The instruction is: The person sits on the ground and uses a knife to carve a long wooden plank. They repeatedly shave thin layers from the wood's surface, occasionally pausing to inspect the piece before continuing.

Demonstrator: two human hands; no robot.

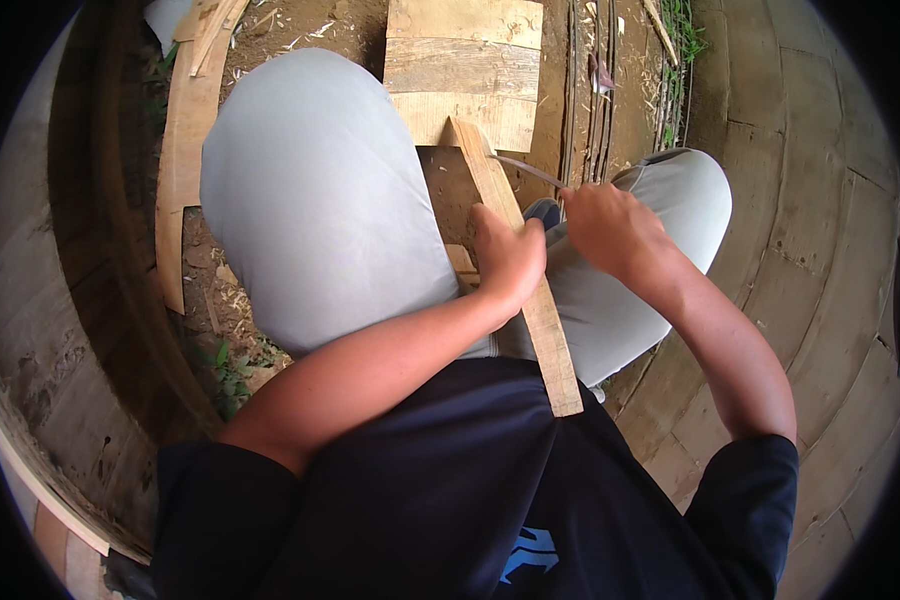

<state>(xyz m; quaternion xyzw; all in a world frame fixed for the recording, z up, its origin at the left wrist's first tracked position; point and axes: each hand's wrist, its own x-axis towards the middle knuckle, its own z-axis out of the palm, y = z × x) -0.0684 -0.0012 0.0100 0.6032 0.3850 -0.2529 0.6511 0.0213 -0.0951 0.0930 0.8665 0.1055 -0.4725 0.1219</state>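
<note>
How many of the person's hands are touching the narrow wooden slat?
1. The left hand grips the slat mid-length; the right hand holds a thin blade whose tip meets the slat's upper end.

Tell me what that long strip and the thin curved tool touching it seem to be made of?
The long strip looks like raw, unfinished wood: pale tan, matte, with grain lines, gripped by the left hand. The thin curved blade in the right hand looks like bare metal, grey with a dull sheen; its handle is hidden. The block beyond appears to be rough, unpainted wood too.
</note>
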